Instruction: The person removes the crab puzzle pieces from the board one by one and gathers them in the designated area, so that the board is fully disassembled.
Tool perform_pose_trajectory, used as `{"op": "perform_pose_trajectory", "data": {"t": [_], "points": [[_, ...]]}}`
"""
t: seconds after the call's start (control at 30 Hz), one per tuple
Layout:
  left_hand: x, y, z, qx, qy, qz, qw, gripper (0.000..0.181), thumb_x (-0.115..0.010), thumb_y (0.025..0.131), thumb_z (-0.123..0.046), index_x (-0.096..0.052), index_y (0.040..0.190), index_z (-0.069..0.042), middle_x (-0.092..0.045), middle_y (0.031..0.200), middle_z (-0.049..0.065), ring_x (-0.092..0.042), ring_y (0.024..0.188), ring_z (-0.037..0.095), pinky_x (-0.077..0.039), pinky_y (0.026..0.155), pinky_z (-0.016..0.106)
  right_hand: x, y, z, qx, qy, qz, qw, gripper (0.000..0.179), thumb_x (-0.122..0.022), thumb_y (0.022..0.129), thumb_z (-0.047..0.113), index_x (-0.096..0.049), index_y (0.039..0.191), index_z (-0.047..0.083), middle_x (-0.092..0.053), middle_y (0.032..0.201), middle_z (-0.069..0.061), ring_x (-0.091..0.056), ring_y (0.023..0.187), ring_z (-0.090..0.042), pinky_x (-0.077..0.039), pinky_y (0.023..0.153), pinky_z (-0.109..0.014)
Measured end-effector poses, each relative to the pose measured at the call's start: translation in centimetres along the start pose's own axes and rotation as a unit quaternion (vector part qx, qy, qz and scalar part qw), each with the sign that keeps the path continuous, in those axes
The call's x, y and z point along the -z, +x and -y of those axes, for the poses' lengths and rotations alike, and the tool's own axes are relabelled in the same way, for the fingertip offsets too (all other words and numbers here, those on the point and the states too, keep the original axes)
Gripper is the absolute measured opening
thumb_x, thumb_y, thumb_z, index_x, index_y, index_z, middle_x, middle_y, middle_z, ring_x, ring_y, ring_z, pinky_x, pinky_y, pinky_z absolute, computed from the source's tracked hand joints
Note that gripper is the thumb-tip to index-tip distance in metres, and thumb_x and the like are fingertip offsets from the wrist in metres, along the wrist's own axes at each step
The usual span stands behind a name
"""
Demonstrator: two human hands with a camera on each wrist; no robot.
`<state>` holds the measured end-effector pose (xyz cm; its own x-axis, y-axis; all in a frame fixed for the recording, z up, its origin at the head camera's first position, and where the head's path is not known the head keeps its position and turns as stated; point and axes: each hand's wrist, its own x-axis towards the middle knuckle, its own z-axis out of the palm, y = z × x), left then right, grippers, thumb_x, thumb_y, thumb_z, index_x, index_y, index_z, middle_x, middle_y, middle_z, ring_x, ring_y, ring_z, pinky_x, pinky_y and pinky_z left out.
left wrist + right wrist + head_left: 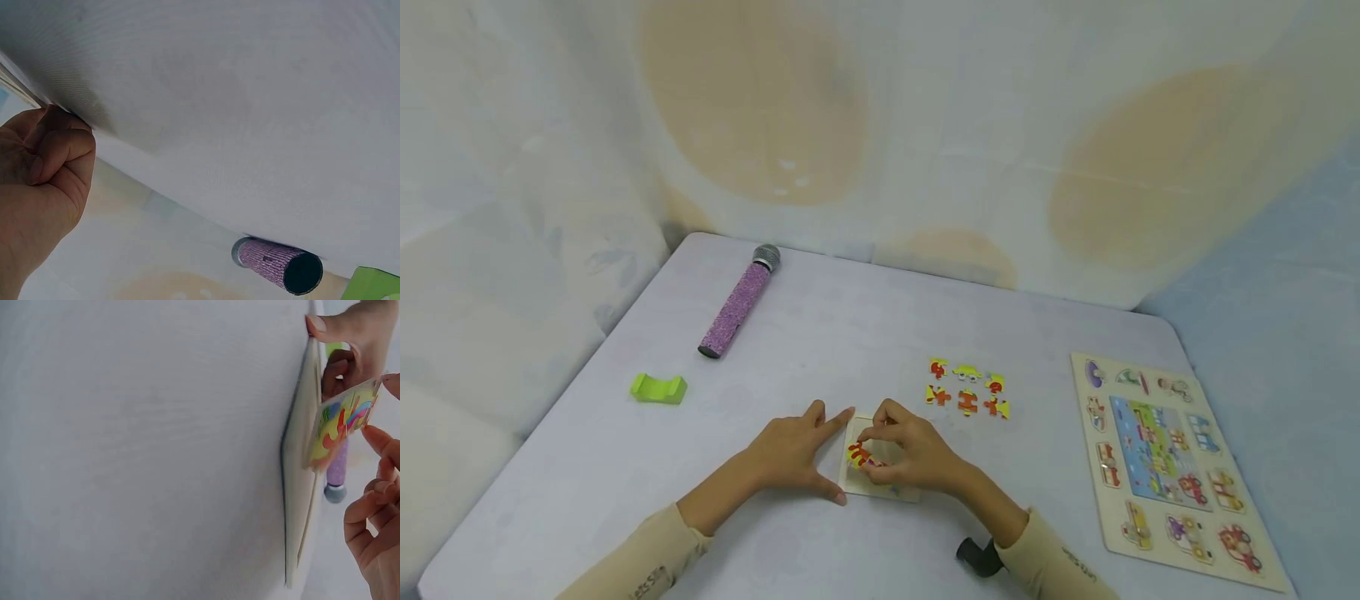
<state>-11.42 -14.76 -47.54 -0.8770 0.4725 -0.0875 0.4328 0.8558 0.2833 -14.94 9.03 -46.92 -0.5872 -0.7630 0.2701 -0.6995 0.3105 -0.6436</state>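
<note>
My right hand (917, 454) pinches a colourful jigsaw piece (858, 455), yellow with red, between thumb and fingertip. In the right wrist view the piece (344, 425) is tilted over the small pale puzzle board (296, 469); whether its lower edge touches cannot be told. My left hand (790, 452) touches the left side of that board (856, 483), thumb and index finger spread towards two corners. Its other fingers look curled in the left wrist view. Several loose jigsaw pieces (967, 402), red and yellow, lie in two rows beyond my right hand.
A purple glitter microphone (739, 307) lies at the back left, with a green curved block (658, 389) nearer. On the right lies a large picture puzzle board (1093, 475). Beside my right wrist is a black object (979, 557), partly covered by the sleeve.
</note>
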Motion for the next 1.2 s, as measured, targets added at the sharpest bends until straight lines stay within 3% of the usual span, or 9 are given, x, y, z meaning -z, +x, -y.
{"op": "perform_pose_trajectory", "data": {"t": [0.17,0.33,0.57,0.83,1.03,1.2], "points": [[0.0,0.0,0.1,-0.005,-0.004,-0.002,1.0,0.116,-0.076,0.061,-0.078,-0.039,0.153,-0.019,-0.038,0.097,-0.001,-0.032,0.059,0.007,-0.03,0.049,0.022,-0.6,0.3,0.0,0.041,-0.097,0.013,0.9944,0.028,-0.081,0.079,0.027,-0.076,0.102,0.012,-0.046,0.096,0.004,-0.048,0.073,-0.006,-0.036,0.064,-0.01],[-0.2,0.1,0.1,-0.003,-0.003,-0.002,1.0,0.116,-0.076,0.06,-0.078,-0.039,0.153,-0.019,-0.039,0.098,-0.001,-0.033,0.06,0.007,-0.03,0.05,0.022,-0.4,0.5,0.0,0.064,-0.154,0.002,0.986,0.028,-0.08,0.076,0.028,-0.076,0.099,0.011,-0.048,0.094,0.004,-0.043,0.07,-0.001,-0.033,0.061,-0.009],[-0.2,0.1,-0.1,0.005,-0.007,-0.001,1.0,0.116,-0.077,0.06,-0.077,-0.04,0.153,-0.019,-0.041,0.101,0.0,-0.038,0.063,0.008,-0.033,0.052,0.023,2.3,-0.9,-1.1,0.011,-0.209,-0.001,0.9779,0.031,-0.081,0.077,0.033,-0.077,0.101,0.014,-0.046,0.095,0.007,-0.044,0.072,-0.003,-0.037,0.061,-0.013],[-0.3,0.0,0.2,0.009,0.004,-0.004,0.9999,0.116,-0.077,0.059,-0.078,-0.041,0.153,-0.02,-0.04,0.1,-0.001,-0.037,0.063,0.008,-0.031,0.051,0.022,5.8,-3.2,-4.2,-0.031,-0.263,-0.036,0.9635,0.031,-0.085,0.071,0.023,-0.078,0.097,0.009,-0.047,0.092,0.003,-0.045,0.071,-0.006,-0.038,0.057,-0.017],[-0.4,0.0,0.2,0.007,0.006,-0.004,1.0,0.117,-0.076,0.059,-0.079,-0.04,0.153,-0.02,-0.04,0.1,-0.001,-0.037,0.063,0.008,-0.032,0.051,0.022,6.5,-3.9,-5.5,-0.058,-0.289,-0.024,0.9554,0.033,-0.086,0.071,0.027,-0.078,0.097,0.009,-0.044,0.093,0.003,-0.044,0.074,-0.006,-0.038,0.058,-0.016],[-0.5,0.1,0.1,0.005,0.008,-0.006,0.9999,0.117,-0.075,0.059,-0.079,-0.04,0.153,-0.02,-0.039,0.1,-0.001,-0.037,0.063,0.007,-0.032,0.052,0.022,6.5,-4.0,-6.0,-0.059,-0.28,-0.009,0.9581,0.033,-0.085,0.073,0.027,-0.079,0.1,0.009,-0.044,0.092,0.002,-0.044,0.074,-0.007,-0.036,0.058,-0.016]]}}
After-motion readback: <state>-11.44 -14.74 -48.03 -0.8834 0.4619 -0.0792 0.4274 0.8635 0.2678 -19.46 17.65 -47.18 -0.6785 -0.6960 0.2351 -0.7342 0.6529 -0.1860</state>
